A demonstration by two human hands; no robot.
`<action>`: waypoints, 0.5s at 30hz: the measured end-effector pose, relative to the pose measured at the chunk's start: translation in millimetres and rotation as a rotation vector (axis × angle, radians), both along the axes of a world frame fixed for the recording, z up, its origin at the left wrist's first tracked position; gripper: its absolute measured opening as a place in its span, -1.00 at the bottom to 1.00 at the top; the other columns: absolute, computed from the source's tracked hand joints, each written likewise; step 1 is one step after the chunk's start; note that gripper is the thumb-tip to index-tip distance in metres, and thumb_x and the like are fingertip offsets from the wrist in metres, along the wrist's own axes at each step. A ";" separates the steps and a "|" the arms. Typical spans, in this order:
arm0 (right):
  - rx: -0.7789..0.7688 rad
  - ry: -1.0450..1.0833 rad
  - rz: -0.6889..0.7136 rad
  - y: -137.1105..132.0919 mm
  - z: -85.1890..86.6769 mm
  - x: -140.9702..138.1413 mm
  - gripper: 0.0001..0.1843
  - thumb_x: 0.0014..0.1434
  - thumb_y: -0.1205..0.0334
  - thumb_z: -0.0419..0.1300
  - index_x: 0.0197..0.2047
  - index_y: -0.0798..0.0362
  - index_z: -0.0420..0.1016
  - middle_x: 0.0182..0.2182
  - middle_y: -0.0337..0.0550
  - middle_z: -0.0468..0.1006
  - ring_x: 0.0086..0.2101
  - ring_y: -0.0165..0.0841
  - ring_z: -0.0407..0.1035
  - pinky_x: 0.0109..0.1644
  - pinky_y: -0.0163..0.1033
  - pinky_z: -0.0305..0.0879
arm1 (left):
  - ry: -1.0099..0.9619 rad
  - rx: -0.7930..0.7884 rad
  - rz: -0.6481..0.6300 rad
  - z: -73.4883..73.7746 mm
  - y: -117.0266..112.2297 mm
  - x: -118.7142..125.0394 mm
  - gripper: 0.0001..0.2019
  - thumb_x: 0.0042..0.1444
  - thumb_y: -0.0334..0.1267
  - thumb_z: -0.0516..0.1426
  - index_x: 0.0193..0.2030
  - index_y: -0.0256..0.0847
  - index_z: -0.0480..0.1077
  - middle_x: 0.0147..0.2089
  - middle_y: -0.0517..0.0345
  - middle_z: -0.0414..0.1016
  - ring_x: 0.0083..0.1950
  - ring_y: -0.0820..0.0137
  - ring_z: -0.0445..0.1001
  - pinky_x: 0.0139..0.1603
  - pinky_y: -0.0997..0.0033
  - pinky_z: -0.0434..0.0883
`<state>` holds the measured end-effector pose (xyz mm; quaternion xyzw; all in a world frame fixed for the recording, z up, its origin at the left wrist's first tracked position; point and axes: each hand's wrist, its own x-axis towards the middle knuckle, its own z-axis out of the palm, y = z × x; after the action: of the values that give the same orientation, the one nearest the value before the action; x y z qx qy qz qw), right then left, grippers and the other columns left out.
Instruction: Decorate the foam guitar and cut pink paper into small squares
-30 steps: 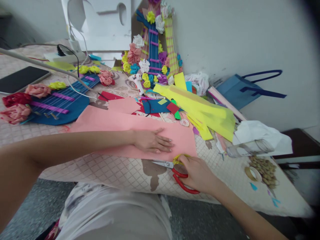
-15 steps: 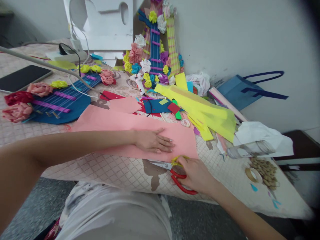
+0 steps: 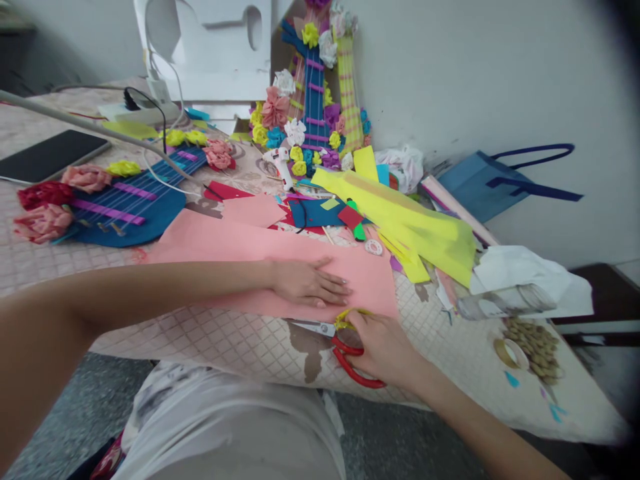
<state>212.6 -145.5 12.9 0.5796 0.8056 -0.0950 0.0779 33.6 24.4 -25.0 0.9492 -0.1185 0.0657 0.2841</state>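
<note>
My left hand lies flat, fingers together, on a long pink paper sheet spread across the table. Just below the sheet's near right corner, my right hand is closed round the handles of red scissors. The silver blades point left along the sheet's near edge. Something yellow shows at the fingertips by the scissors' pivot.
Yellow paper sheets, coloured scraps, a white glue gun, a blue guitar-shaped craft with paper flowers, a dark tablet, a blue bag, crumpled white paper and a tape roll crowd the patterned tablecloth.
My right hand and the scissors have slid a little left along the pink sheet's near edge. The left hand stays pressed on the paper.
</note>
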 end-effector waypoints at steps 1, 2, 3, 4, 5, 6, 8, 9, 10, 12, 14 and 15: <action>-0.001 -0.008 0.005 -0.2 -0.5 0.3 -0.68 0.00 0.17 0.20 -0.17 0.08 0.31 -0.32 -0.08 0.53 -0.29 -0.17 0.44 -0.31 -0.25 0.19 | 0.010 0.001 0.000 0.3 -0.2 0.0 -0.55 0.25 -0.15 -0.10 0.28 0.06 0.08 0.35 0.20 0.05 0.38 0.36 -0.05 0.31 0.14 -0.58; -0.004 -0.012 0.011 -0.7 -0.9 0.8 -0.69 0.00 0.18 0.20 -0.17 0.07 0.31 -0.34 -0.09 0.54 -0.30 -0.18 0.45 -0.33 -0.25 0.18 | 0.014 0.000 0.002 0.5 -0.5 0.1 -0.55 0.25 -0.16 -0.09 0.28 0.07 0.07 0.35 0.21 0.05 0.38 0.37 -0.05 0.31 0.15 -0.59; -0.005 -0.014 0.013 -1.4 -0.9 1.2 -0.69 -0.01 0.19 0.20 -0.17 0.07 0.31 -0.35 -0.11 0.54 -0.31 -0.18 0.45 -0.34 -0.26 0.17 | 0.014 -0.001 0.005 0.8 -0.6 0.1 -0.55 0.24 -0.18 -0.08 0.28 0.07 0.07 0.35 0.22 0.05 0.38 0.37 -0.05 0.30 0.15 -0.59; -0.006 -0.012 0.012 -2.1 -0.7 1.5 -0.69 -0.01 0.21 0.20 -0.16 0.06 0.30 -0.34 -0.12 0.54 -0.31 -0.18 0.45 -0.34 -0.26 0.17 | 0.013 -0.001 0.006 0.9 -0.7 0.1 -0.55 0.24 -0.19 -0.07 0.28 0.08 0.08 0.34 0.23 0.05 0.38 0.37 -0.04 0.30 0.15 -0.60; -0.004 -0.007 0.006 -2.8 -0.2 1.5 -0.69 -0.02 0.22 0.19 -0.16 0.05 0.30 -0.34 -0.12 0.54 -0.30 -0.19 0.45 -0.33 -0.26 0.17 | 0.008 -0.002 0.008 1.0 -0.7 0.2 -0.54 0.24 -0.19 -0.06 0.28 0.08 0.08 0.34 0.23 0.06 0.38 0.38 -0.04 0.30 0.15 -0.60; -0.002 -0.001 -0.004 -3.3 0.5 1.3 -0.68 -0.02 0.23 0.19 -0.15 0.05 0.29 -0.32 -0.12 0.54 -0.29 -0.20 0.44 -0.32 -0.26 0.17 | 0.003 -0.005 0.009 0.8 -0.6 0.2 -0.54 0.24 -0.20 -0.06 0.28 0.08 0.08 0.34 0.23 0.06 0.37 0.38 -0.04 0.30 0.15 -0.60; 0.000 0.012 -0.024 -3.9 2.1 0.0 -0.67 -0.02 0.25 0.18 -0.14 0.04 0.29 -0.30 -0.12 0.53 -0.27 -0.20 0.44 -0.29 -0.26 0.18 | -0.001 -0.015 0.011 0.2 -0.4 0.3 -0.54 0.23 -0.20 -0.05 0.28 0.09 0.08 0.34 0.24 0.07 0.37 0.39 -0.04 0.30 0.16 -0.60; 0.001 0.014 -0.032 -3.8 2.8 -1.0 -0.67 -0.02 0.24 0.19 -0.14 0.05 0.29 -0.29 -0.11 0.53 -0.27 -0.20 0.43 -0.28 -0.26 0.18 | -0.002 -0.023 0.013 -0.2 -0.3 0.4 -0.54 0.23 -0.20 -0.04 0.27 0.09 0.08 0.33 0.24 0.08 0.37 0.39 -0.03 0.30 0.17 -0.59; 0.002 0.015 -0.037 -3.5 3.2 -2.1 -0.68 -0.02 0.23 0.19 -0.15 0.05 0.29 -0.29 -0.11 0.53 -0.27 -0.20 0.43 -0.27 -0.25 0.18 | -0.004 -0.034 0.016 -0.7 -0.1 0.5 -0.54 0.23 -0.20 -0.04 0.27 0.10 0.09 0.33 0.25 0.09 0.37 0.39 -0.03 0.30 0.18 -0.59; 0.008 0.015 -0.038 -2.3 3.2 -4.7 -0.69 0.00 0.18 0.20 -0.17 0.06 0.29 -0.30 -0.09 0.53 -0.27 -0.19 0.43 -0.27 -0.25 0.18 | -0.007 -0.050 0.020 -1.2 0.0 0.6 -0.55 0.22 -0.19 -0.03 0.26 0.11 0.11 0.32 0.26 0.11 0.37 0.39 -0.02 0.31 0.18 -0.58; 0.015 0.019 -0.029 -0.6 2.4 -7.8 -0.69 0.01 0.13 0.20 -0.18 0.05 0.29 -0.32 -0.10 0.53 -0.28 -0.19 0.43 -0.27 -0.25 0.17 | -0.002 -0.051 0.024 -0.9 -0.2 0.8 -0.56 0.23 -0.18 -0.04 0.26 0.11 0.12 0.32 0.26 0.11 0.36 0.39 -0.01 0.31 0.17 -0.57; 0.017 0.021 -0.023 0.3 1.9 -9.6 -0.69 0.02 0.10 0.20 -0.19 0.05 0.29 -0.33 -0.10 0.53 -0.28 -0.19 0.43 -0.28 -0.25 0.17 | 0.010 -0.047 0.027 -0.5 -0.3 0.8 -0.56 0.23 -0.18 -0.05 0.26 0.11 0.12 0.32 0.25 0.10 0.37 0.39 -0.01 0.31 0.17 -0.57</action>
<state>203.1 -145.3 14.7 0.5886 0.8004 -0.0949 0.0632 34.4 24.0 -25.5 0.9441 -0.1026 0.0676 0.3058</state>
